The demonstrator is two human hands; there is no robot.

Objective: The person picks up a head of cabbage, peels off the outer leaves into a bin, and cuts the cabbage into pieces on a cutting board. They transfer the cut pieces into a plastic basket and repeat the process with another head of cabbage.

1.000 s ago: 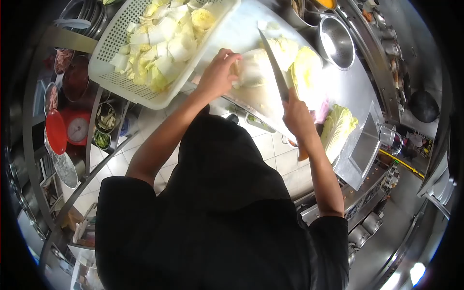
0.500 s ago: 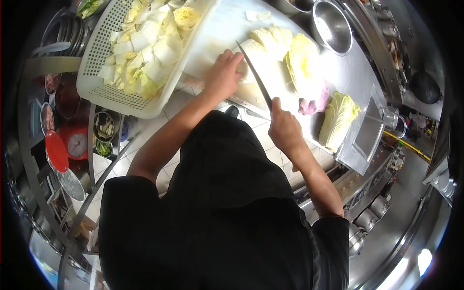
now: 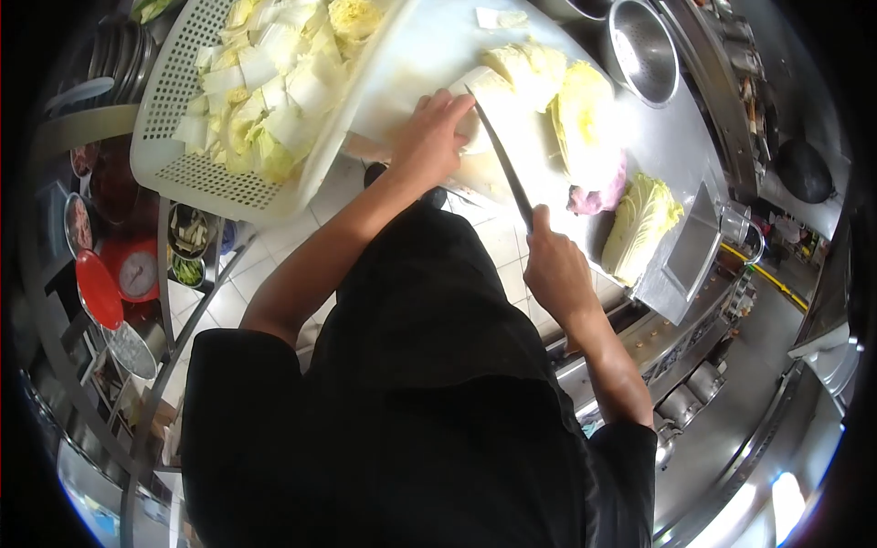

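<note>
Left hand: the left hand (image 3: 429, 137) lies curled over the near end of a pale cabbage piece (image 3: 486, 96), fingers pressing it down onto the cutting board (image 3: 429, 46).
Right hand: the right hand (image 3: 555, 267) is closed around the handle of a knife (image 3: 501, 157); the handle itself is hidden inside the fist.
Knife: the long blade runs from the right hand up and to the left, its tip at the cabbage piece, just right of the left hand's fingers.
Cabbage piece: it rests on the white cutting board, in the far middle of the scene, between the basket and the other cabbage.
Basket: a white perforated basket (image 3: 174, 164) sits far left, filled with cut cabbage chunks (image 3: 274, 82), its edge next to the board.
Other cabbage: a large yellow-green section (image 3: 585, 128) lies right of the blade; another half (image 3: 639, 224) lies farther right on the steel surface (image 3: 667, 155).
Bowl: a metal bowl (image 3: 644, 50) stands at the far right of the surface.
Scale: a red kitchen scale (image 3: 137, 274) sits low on the left, on a shelf.
</note>
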